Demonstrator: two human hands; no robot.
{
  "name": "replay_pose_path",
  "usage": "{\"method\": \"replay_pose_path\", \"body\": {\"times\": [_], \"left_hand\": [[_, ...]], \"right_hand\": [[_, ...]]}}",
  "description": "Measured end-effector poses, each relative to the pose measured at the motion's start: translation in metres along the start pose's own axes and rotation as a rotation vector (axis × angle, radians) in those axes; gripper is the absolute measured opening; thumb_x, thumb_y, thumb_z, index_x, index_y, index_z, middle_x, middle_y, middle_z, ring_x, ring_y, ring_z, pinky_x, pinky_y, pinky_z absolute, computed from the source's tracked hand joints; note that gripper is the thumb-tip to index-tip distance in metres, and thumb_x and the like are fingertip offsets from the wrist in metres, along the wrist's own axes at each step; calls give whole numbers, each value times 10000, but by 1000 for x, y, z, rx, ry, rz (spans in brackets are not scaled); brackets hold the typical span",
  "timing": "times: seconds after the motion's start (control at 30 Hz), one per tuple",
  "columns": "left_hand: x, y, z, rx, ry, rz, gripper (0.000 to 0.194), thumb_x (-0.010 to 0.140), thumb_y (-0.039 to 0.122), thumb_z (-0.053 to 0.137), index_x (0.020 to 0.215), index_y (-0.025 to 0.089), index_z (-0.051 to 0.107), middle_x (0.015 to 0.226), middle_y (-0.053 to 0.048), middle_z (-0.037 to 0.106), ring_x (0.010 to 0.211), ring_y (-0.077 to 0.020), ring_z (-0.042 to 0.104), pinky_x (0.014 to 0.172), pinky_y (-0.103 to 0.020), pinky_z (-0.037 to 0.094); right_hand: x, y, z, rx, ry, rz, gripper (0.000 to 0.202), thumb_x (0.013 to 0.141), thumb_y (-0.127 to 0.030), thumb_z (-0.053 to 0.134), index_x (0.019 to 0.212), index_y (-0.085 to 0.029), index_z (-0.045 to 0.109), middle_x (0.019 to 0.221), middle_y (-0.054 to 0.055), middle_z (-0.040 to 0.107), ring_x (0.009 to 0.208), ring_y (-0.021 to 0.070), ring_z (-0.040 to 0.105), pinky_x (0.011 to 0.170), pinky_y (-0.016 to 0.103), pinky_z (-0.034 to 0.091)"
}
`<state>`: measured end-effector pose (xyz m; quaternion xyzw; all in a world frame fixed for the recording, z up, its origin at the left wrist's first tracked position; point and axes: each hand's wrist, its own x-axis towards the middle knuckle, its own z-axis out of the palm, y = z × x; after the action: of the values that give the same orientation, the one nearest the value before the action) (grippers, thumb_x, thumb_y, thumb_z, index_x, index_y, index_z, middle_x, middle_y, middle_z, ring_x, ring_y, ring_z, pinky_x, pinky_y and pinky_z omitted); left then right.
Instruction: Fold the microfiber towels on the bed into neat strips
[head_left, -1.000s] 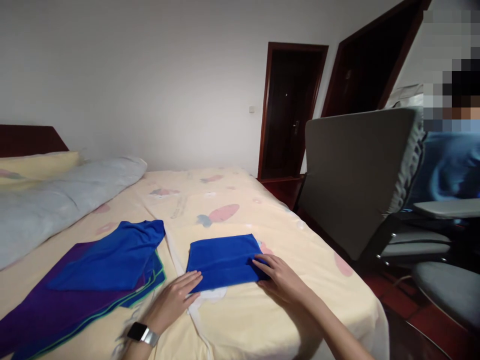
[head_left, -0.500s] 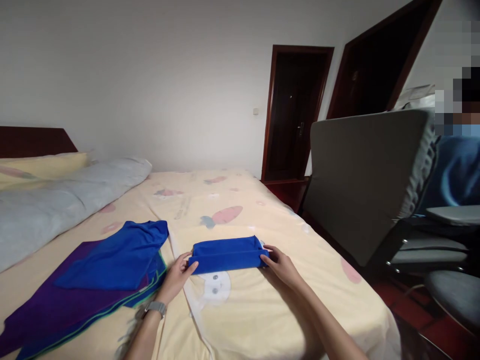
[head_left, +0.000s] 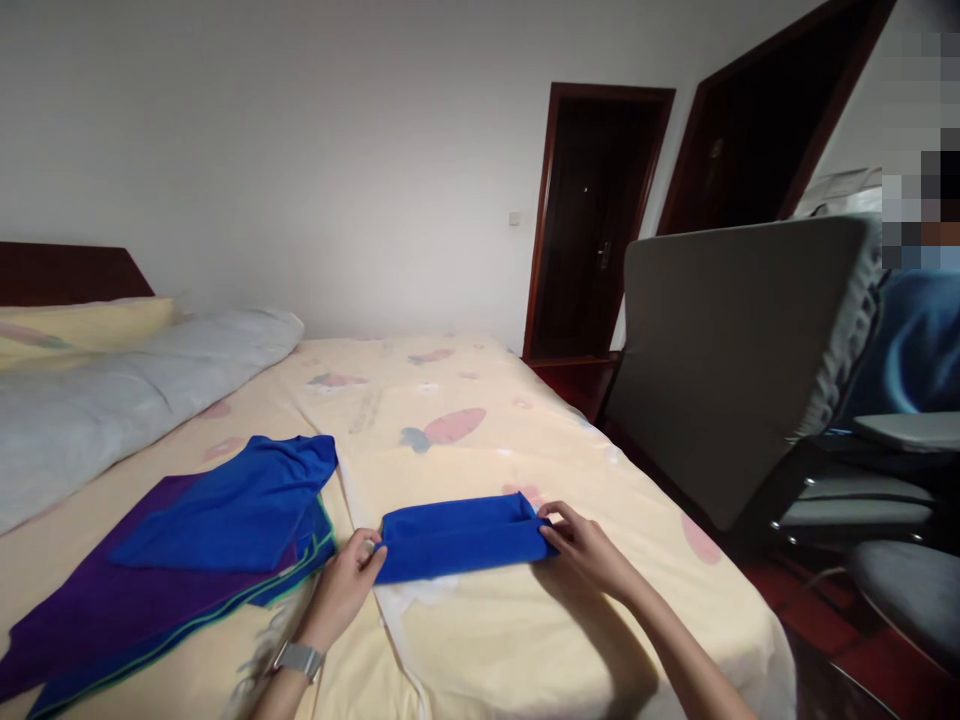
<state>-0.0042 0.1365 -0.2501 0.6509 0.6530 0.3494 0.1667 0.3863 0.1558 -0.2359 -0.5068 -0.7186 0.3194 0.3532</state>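
A folded blue cloth [head_left: 461, 545], doubled into a long narrow strip, lies on the bed's patterned sheet [head_left: 510, 640] in front of me. My left hand [head_left: 354, 572] pinches its left end between thumb and fingers. At the right end, my right hand [head_left: 581, 545] grips the cloth's edge the same way. To the left of my left hand lies a blue garment [head_left: 225, 515], spread loosely over a purple cloth [head_left: 112, 590] with green-trimmed edges. What kind of garment the strip is cannot be made out.
A grey rolled quilt [head_left: 150, 385] and a yellow pillow [head_left: 90, 325] lie at the far left by the dark headboard [head_left: 67, 272]. Right of the bed stands a grey-covered chair [head_left: 735, 350]. A person [head_left: 915, 340] sits behind it. A dark door [head_left: 592, 220] is in the back wall.
Both hands have pulled the blue strip slightly toward me. Its front edge now lies lower and covers more of the printed figure on the sheet. The garments at left have stayed put.
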Motion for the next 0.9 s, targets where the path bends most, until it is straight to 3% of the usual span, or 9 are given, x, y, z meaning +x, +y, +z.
{"method": "replay_pose_path", "body": {"times": [0.13, 0.23, 0.33, 0.43, 0.57, 0.63, 0.7, 0.8, 0.9], "left_hand": [[-20, -3, -8, 187, -6, 197, 264, 918, 461, 474, 977, 257, 630, 746, -6, 656, 724, -217, 637, 684, -314, 490], [-25, 1, -17, 340, 101, 330, 239, 920, 436, 523, 996, 268, 674, 995, -55, 709, 926, -267, 648, 847, -401, 497], [-26, 15, -22, 401, 125, 516, 250, 968, 359, 474, 1072, 257, 677, 1131, -65, 700, 1065, -261, 634, 934, -413, 495], [-24, 36, -10, 425, 30, 764, 300, 995, 243, 434, 1230, 247, 621, 1269, -47, 663, 1207, -222, 585, 1028, -383, 474], [-18, 52, 23, 484, -147, 981, 417, 1010, 185, 390, 1420, 233, 444, 1422, -39, 557, 1329, -194, 490, 1111, -398, 430], [-14, 46, 34, 501, -189, 1000, 437, 1018, 202, 377, 1454, 220, 387, 1441, -49, 536, 1338, -187, 480, 1116, -402, 431], [-10, 33, 37, 508, -209, 980, 443, 1023, 240, 382, 1465, 221, 368, 1449, -51, 526, 1339, -185, 478, 1116, -399, 435], [-8, 8, 28, 483, -203, 908, 472, 1016, 301, 411, 1480, 245, 345, 1457, -45, 516, 1336, -193, 481, 1103, -396, 452], [-11, -9, 17, 427, -196, 827, 498, 1002, 333, 445, 1485, 283, 336, 1455, -31, 519, 1321, -194, 499, 1088, -384, 471]], "right_hand": [[-11, 4, 1, -128, -70, 34, 207, 932, -398, 494, 1077, -260, 550, 708, -16, 676, 643, 200, 631, 587, 290, 462], [-11, 5, 2, -349, 70, -37, 201, 881, -333, 566, 1059, -248, 600, 946, 59, 701, 834, 256, 662, 717, 357, 519], [-9, -7, 11, -502, 202, -171, 218, 901, -305, 555, 1085, -238, 653, 1121, 103, 672, 1002, 296, 638, 849, 421, 531], [-8, -29, 40, -497, 151, -373, 309, 981, -292, 455, 1224, -234, 635, 1232, 93, 650, 1107, 263, 620, 955, 410, 519], [-4, -48, 90, -528, -26, -584, 384, 997, -269, 456, 1352, -166, 558, 1328, 121, 599, 1226, 265, 562, 1064, 421, 458], [-2, -46, 102, -547, -54, -609, 410, 990, -252, 476, 1381, -140, 526, 1360, 137, 567, 1265, 271, 530, 1092, 443, 429], [-1, -37, 101, -563, -75, -633, 447, 987, -224, 480, 1426, -137, 467, 1401, 134, 524, 1300, 260, 494, 1113, 446, 407], [-4, -21, 79, -576, -112, -654, 490, 990, -207, 476, 1473, -172, 397, 1437, 116, 485, 1324, 243, 466, 1127, 441, 391], [-10, -6, 50, -542, -106, -581, 509, 989, -220, 489, 1486, -213, 378, 1446, 103, 477, 1324, 253, 465, 1123, 450, 398]]}}
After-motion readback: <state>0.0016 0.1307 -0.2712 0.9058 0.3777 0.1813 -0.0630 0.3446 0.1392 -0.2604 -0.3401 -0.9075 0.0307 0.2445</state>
